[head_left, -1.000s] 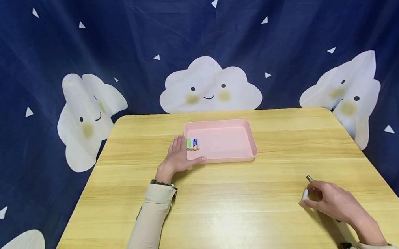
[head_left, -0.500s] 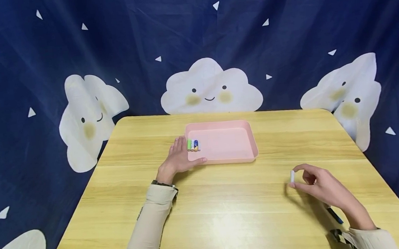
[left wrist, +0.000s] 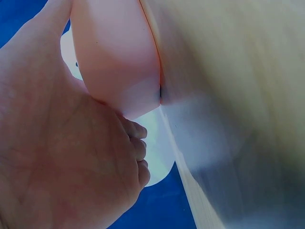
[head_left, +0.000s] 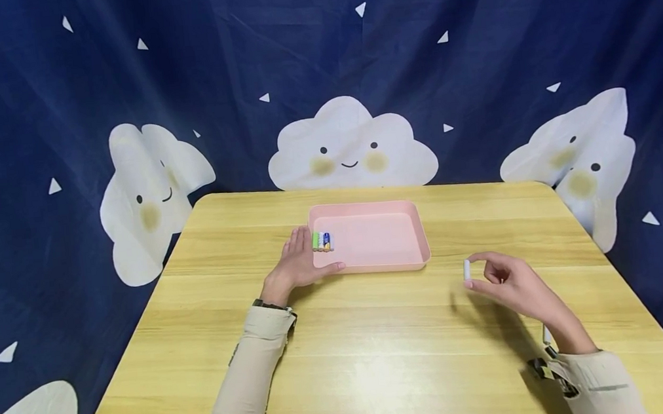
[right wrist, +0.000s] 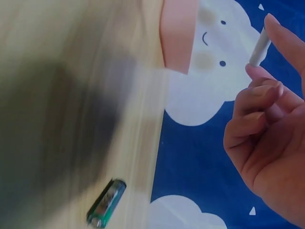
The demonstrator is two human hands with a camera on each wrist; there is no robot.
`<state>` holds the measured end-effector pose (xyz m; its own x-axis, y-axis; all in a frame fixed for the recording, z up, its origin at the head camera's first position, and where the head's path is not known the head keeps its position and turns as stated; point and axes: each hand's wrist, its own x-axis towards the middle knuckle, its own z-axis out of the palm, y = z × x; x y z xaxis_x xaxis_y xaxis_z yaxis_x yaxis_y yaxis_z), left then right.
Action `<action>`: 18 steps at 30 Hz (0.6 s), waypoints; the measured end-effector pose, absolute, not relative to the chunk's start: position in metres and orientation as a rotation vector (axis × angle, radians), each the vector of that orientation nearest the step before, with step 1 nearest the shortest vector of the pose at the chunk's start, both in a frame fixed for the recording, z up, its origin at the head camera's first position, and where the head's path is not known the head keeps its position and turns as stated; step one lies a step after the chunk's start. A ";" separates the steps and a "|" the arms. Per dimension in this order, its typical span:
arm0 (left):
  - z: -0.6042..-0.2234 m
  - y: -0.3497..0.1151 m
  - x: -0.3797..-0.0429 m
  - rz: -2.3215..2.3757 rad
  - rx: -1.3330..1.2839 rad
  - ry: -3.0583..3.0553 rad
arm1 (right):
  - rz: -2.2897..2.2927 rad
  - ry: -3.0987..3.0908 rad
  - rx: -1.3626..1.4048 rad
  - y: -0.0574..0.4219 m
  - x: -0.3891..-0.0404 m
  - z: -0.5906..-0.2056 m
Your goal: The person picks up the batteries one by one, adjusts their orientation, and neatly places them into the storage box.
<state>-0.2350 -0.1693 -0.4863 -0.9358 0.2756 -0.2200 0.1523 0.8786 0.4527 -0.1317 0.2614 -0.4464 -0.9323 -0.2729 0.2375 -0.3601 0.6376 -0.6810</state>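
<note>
My left hand lies with straight fingers along the left wall of a shallow pink tray, its thumb reaching along the near side. The left wrist view has the palm against the tray's corner. Inside the tray, at its left end, a green battery, a whitish one and a blue battery lie side by side. To the tray's right, above the table, my right hand pinches a white battery by its two ends between thumb and index finger; the other fingers curl inward.
Under the right forearm, a white battery and a dark one lie on the wooden table. The right wrist view has a green-and-dark battery on the tabletop. A blue curtain with clouds hangs behind the table.
My right hand has taken the white battery off the table's right side and carried it up and leftward toward the tray. The left hand has stayed at the tray.
</note>
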 end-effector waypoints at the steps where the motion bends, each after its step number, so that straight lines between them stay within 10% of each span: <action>1: -0.486 -0.169 -0.235 0.639 0.322 2.768 | 1.185 -2.740 0.525 0.260 -0.134 -0.446; 18: -0.486 -0.168 -0.234 0.632 0.309 2.758 | 1.485 -2.673 0.537 0.224 -0.175 -0.443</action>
